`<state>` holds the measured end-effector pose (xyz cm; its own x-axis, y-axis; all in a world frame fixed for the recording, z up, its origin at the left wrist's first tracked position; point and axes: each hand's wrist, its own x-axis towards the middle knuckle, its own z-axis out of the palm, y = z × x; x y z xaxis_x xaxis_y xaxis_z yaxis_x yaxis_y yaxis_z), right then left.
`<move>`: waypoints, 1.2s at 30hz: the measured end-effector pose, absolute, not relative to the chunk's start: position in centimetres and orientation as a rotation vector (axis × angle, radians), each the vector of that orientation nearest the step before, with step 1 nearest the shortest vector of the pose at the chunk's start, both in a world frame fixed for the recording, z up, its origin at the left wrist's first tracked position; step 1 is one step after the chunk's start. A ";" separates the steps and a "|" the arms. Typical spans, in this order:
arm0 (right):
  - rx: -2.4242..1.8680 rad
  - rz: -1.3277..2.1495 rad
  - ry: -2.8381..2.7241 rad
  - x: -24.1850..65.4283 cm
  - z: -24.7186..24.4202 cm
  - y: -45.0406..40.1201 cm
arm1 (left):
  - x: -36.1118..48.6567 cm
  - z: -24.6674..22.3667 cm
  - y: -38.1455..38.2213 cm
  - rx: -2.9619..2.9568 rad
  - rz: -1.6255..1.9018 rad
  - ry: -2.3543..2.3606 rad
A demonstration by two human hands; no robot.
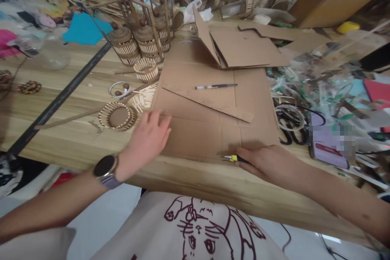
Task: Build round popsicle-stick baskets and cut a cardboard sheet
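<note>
My right hand [263,161] is closed around a yellow and black craft knife [234,158], its metal tip pointing left at the cardboard's front edge. My left hand [149,136], wearing a watch, has its fingers stretched out over the left edge of a flat cardboard sheet [195,138]. Whether its fingertips press on the sheet, I cannot tell. On the sheet lie a narrow cardboard strip [213,107] and a pen [216,86]. Just left of that hand stands a small round basket [117,116] ringed with short sticks.
Folded cardboard [243,46] rests at the sheet's far end. Several lantern-like stick models [148,40] stand at the back left, near loose sticks [142,97] and a black ruler-like strip [67,91]. Scissors [292,130], a purple phone-like object [330,150] and scraps crowd the right.
</note>
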<state>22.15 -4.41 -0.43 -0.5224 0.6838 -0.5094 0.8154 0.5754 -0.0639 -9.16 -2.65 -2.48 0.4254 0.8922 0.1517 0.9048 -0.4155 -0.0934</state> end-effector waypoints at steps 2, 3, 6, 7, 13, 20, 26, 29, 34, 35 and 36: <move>1.213 -0.454 2.405 22.3 -0.3 -4.3 | -10.5 -1.9 -3.8 -2.397 -0.021 -1.758; 1.216 -0.468 2.421 22.3 -0.3 -4.3 | -11.0 -1.9 -4.2 -2.385 -0.004 -1.813; 1.213 -0.442 2.446 21.7 -0.5 -4.1 | -11.8 -2.6 -4.6 -2.451 -0.036 -1.872; 1.207 -0.425 2.456 21.2 -0.5 -4.1 | -11.9 -2.9 -4.7 -2.474 -0.059 -1.876; 1.131 -0.455 2.450 16.2 0.3 -4.1 | -11.3 -3.5 -4.9 -2.533 -0.095 -1.843; 1.078 -0.370 2.438 12.2 0.5 -4.3 | -9.6 -3.1 -3.0 -2.679 -0.211 -1.490; 1.101 -0.359 2.359 11.3 0.8 -4.3 | -8.8 -6.2 -0.4 -2.974 -0.364 -1.126; 1.111 -0.376 2.325 11.0 1.0 -4.2 | -8.9 -7.5 0.1 -3.033 -0.327 -1.120; 1.102 -0.385 2.303 11.1 0.9 -4.1 | -9.0 -7.9 0.0 -3.031 -0.348 -1.115; 1.101 -0.384 2.306 11.1 0.8 -4.1 | -9.0 -7.9 -0.1 -3.027 -0.349 -1.112; 1.099 -0.385 2.309 11.1 0.8 -4.1 | -9.0 -7.9 -0.1 -3.023 -0.350 -1.110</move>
